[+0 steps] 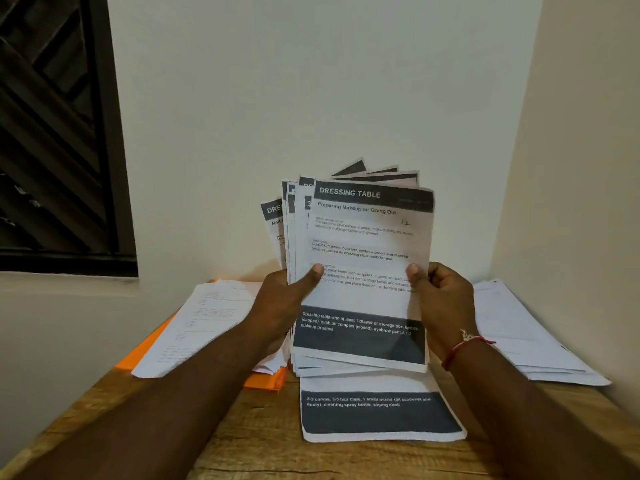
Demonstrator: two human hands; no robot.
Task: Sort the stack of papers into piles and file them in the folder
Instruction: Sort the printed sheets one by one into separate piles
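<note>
Both hands are up off the table [263, 441], holding a stack of papers [363, 251] upright w/ the print facing the person. The left hand [285, 301] grips the stack's left edge low down, thumb pressed on the front, fingers hidden behind. The right hand [441, 299] pinches the right edge at the same height, thumb tip on the front sheet, fingers curled behind. Above the grip the sheets fan out, tops splayed left & right w/ corners uneven. Below the grip the bottom edges are stepped too, not squared. The front sheet is headed "DRESSING TABLE".

Straight under the grip a printed sheet [381, 415] lies flat, its near edge close to the table's front. Can't tell if the stack's bottom edge touches it.

Left of the grip a white pile [197, 327] sits on an orange folder [136, 358]; the folder's edge sticks out on the pile's left & near sides. Right of the grip another pile [526, 337] lies slanted, running up near the side wall.

Bare wood shows only nearer than the grip, either side of the flat sheet, under the forearms. Behind the grip there's plain wall. A dark window [52, 133] is far left & higher up.
</note>
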